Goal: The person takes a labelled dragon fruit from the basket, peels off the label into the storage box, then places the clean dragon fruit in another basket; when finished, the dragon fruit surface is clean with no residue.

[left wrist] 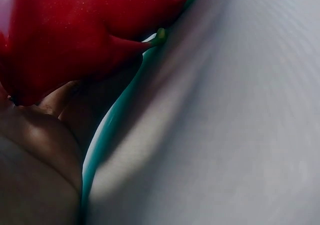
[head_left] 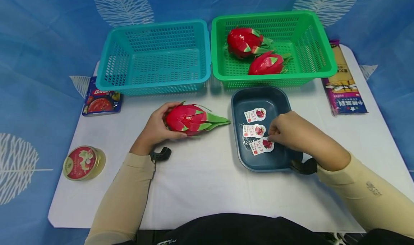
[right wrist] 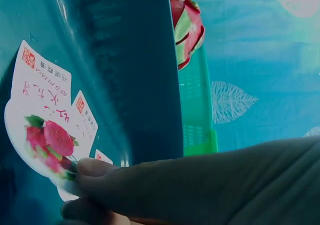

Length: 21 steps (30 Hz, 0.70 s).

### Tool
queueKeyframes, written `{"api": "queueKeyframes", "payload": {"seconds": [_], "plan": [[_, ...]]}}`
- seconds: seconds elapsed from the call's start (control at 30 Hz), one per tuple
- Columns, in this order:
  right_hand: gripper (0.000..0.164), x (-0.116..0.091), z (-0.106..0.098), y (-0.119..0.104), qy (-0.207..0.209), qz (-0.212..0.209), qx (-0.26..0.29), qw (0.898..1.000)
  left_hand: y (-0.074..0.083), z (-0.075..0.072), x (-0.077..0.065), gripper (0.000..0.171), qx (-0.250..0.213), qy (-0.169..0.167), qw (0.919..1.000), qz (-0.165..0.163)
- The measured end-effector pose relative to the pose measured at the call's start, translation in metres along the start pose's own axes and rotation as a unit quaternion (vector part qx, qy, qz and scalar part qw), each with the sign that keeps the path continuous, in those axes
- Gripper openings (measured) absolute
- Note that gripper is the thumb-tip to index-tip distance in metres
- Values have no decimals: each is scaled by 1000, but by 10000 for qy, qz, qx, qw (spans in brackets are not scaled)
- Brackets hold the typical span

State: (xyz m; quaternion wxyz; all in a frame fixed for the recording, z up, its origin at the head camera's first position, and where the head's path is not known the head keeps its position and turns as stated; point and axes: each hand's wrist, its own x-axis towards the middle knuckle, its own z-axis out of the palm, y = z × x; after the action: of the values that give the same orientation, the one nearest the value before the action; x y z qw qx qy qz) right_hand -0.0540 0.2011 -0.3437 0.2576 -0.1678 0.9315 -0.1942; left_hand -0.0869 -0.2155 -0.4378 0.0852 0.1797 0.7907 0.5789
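Note:
My left hand (head_left: 158, 126) grips the round end of a red dragon fruit (head_left: 185, 119), whose green leafy tip points right toward a dark blue tray (head_left: 237, 144). In the left wrist view the same dragon fruit (left wrist: 75, 35) fills the upper left, above my palm. Over the tray, my right hand (head_left: 288, 132) pinches the edge of a white sticker (head_left: 258, 146) printed with a dragon fruit picture. The right wrist view shows thumb and finger on that sticker (right wrist: 47, 120). Two similar labels, an upper sticker (head_left: 250, 115) and a middle sticker (head_left: 249, 130), lie in the tray.
Behind stand a blue basket (head_left: 152, 88) and a green basket (head_left: 268, 80) with two dragon fruits (head_left: 242, 42). A tomato-picture pouch (head_left: 101, 99) and a round tin (head_left: 82, 163) are at the left. A pasta packet (head_left: 346, 83) lies at the right.

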Motion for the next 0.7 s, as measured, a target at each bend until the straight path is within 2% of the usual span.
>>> {"api": "queueKeyframes", "payload": {"seconds": [0.1, 0.3, 0.43, 0.57, 0.7], "plan": [[11, 0, 0, 2, 6, 9, 57, 10000, 1, 0, 1, 93, -6, 1, 10000, 17], [16, -1, -3, 7, 8, 26, 227, 9997, 2, 0, 0, 92, 41, 0, 10000, 58], [14, -3, -6, 9, 155, 37, 404, 9991, 2, 0, 0, 92, 66, 5, 10000, 46], [17, -5, -12, 14, 381, 129, 727, 9965, 2, 0, -1, 91, 93, 24, 9999, 46], [24, -7, -20, 23, 638, 279, 1242, 9898, 2, 0, -1, 92, 108, 32, 9999, 47]]}}
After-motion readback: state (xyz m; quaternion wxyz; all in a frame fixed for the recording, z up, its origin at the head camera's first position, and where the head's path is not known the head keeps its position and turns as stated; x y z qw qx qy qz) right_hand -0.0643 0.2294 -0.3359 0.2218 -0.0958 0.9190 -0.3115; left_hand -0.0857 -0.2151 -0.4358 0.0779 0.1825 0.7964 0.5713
